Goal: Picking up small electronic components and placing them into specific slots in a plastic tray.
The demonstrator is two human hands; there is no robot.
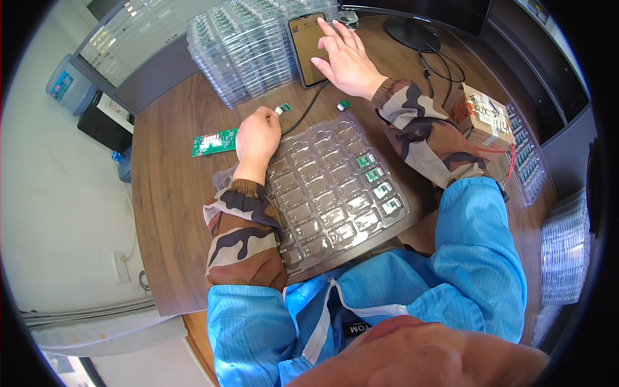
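Right now, the left hand [258, 137] is curling, with a small green-and-white circuit board [284, 109] at its fingertips, just beyond a clear plastic tray with square pockets [319, 184]. I cannot tell if it is pinching the board or only touching it. A bigger, flat green circuit board [216, 142] is lying to its left. Farther off, the right hand [348, 64] is hovering with its fingers spread by a tall black phone [306, 55]; I cannot tell if it is touching. The phone seems to be leaning on a high stack of clear trays [242, 58], so a hard poke could tip it. The tray is holding four little green boards [374, 174] on its right; the camouflage left sleeve [245, 222] is crossing its left side, so dragging could jolt them loose.
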